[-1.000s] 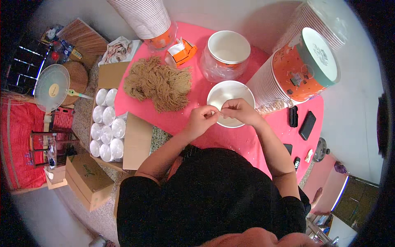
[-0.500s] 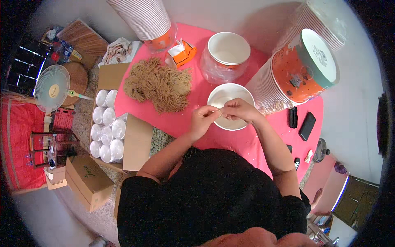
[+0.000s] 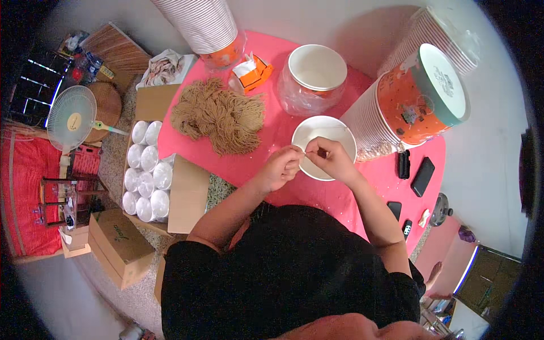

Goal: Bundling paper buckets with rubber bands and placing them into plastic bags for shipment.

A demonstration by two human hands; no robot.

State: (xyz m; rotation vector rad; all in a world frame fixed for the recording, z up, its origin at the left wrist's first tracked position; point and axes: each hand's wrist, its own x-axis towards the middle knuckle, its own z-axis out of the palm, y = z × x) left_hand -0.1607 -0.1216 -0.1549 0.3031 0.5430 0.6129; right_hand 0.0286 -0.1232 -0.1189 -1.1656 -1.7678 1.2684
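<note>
My left hand and my right hand meet over the near edge of a white round paper tub on the pink table. The fingers of both are pinched together, tip to tip, around something small and thin that I cannot make out. A thin strand or line shows on the inner wall of the tub, near its right rim. Left of the hands lies a heap of brown, stringy strands. Behind the white tub stands a short stack of tubs in clear plastic.
To the right lies a tall stack of orange-printed tubs; another stack stands back left beside an orange tissue pack. Phones and small items sit at the table's right. An open carton holds several plastic-wrapped white cups, left.
My left fingers have curled in more, and the right hand has turned slightly. The tub sits a little further right in the view. The hands stay pinched close together.
</note>
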